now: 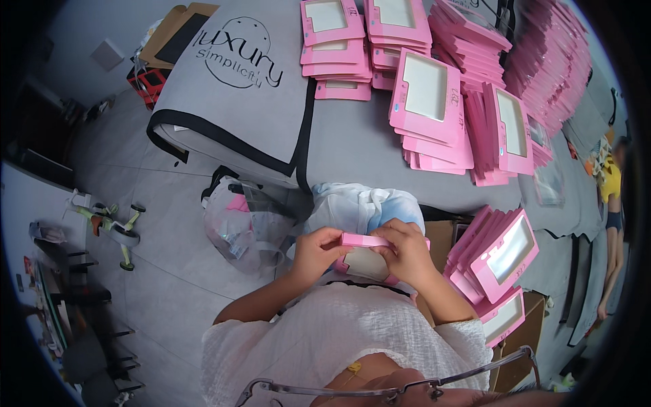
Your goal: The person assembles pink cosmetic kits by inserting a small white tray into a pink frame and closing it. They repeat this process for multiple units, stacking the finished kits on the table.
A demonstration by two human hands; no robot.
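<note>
Between my two hands, just above my lap, is a pink cardboard box (pixel 362 240) with a clear window on its face. My left hand (pixel 317 254) pinches the box's left end between thumb and fingers. On the other side my right hand (pixel 405 252) grips near the right end, its thumb and fingers on the narrow upper edge. Part of the box's windowed face shows below the hands; the rest is hidden by them. To my right, a leaning stack of the same pink window boxes (pixel 480 261) stands beside my right arm.
Ahead, a grey-covered sofa (pixel 271 129) bears several piles of flat pink window boxes (pixel 427 95). A clear plastic bag (pixel 247 230) sits on the floor left of my lap. An open brown carton (pixel 522 332) is at my right. Farther left stands a small green tricycle (pixel 119 234).
</note>
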